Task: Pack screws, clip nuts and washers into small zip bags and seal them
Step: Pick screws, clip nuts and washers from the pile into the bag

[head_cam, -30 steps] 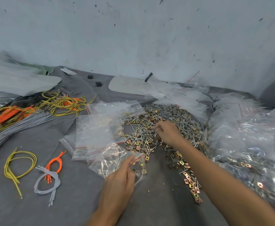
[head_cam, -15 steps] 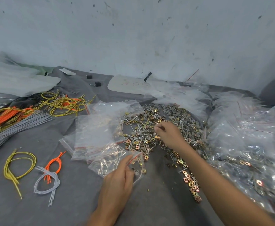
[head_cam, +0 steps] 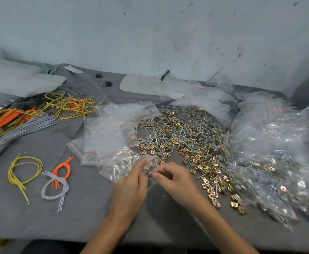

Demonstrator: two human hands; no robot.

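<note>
Hands meet low over the grey cloth (head_cam: 80,208). The left hand (head_cam: 131,187) lies palm down. Its forefinger and thumb stretch forward and pinch the near edge of a small zip bag (head_cam: 151,160), which has a red strip along its mouth. The other fingers are loosely bent beside them. The right hand (head_cam: 173,177) sits just to the right of the left one with its fingers curled. Their tips pinch a small dark piece (head_cam: 148,173) right at the bag's mouth, too blurred to name. A brass-coloured clip nut (head_cam: 150,165) shows through the plastic, just ahead of the left fingertips.

Ahead and to the right of both hands spreads the loose pile (head_cam: 184,136) of screws, clip nuts and washers. Its near tail runs down past the right wrist. Ahead and to the left of the left hand lies a stack of empty zip bags (head_cam: 106,136), and the nearest crumpled one lies against the held bag. Far to the right of the right hand, filled bags (head_cam: 271,154) are heaped up. Well to the left of the left hand lie a yellow cord loop (head_cam: 24,171), an orange cord bundle (head_cam: 63,167) and a grey cord bundle (head_cam: 55,187).
</note>
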